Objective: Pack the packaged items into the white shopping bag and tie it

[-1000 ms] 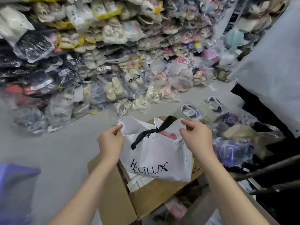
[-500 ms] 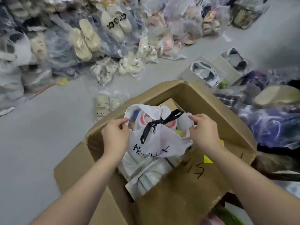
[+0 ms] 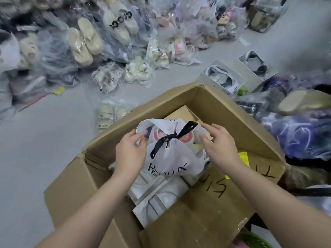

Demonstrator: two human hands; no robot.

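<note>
The white shopping bag (image 3: 172, 158) with black lettering sits inside a big open cardboard box (image 3: 223, 111). A black ribbon (image 3: 172, 136) is knotted across its mouth, and pink-and-white packaged items (image 3: 186, 138) show through the gap. My left hand (image 3: 130, 151) rests against the bag's left top edge, fingers curled on the white plastic. My right hand (image 3: 220, 144) hovers at the bag's right side with fingers spread, not gripping anything I can see.
White packaged goods (image 3: 161, 197) lie under the bag in the box. Bagged slippers (image 3: 84, 43) are heaped on the grey floor beyond. Two open shoe boxes (image 3: 223, 77) stand at the right, and purple plastic-wrapped goods (image 3: 300, 135) lie beside the carton.
The bag has gone from held up in the air down into the cardboard box. My right hand has released its corner and opened; my left hand stays on the bag's edge.
</note>
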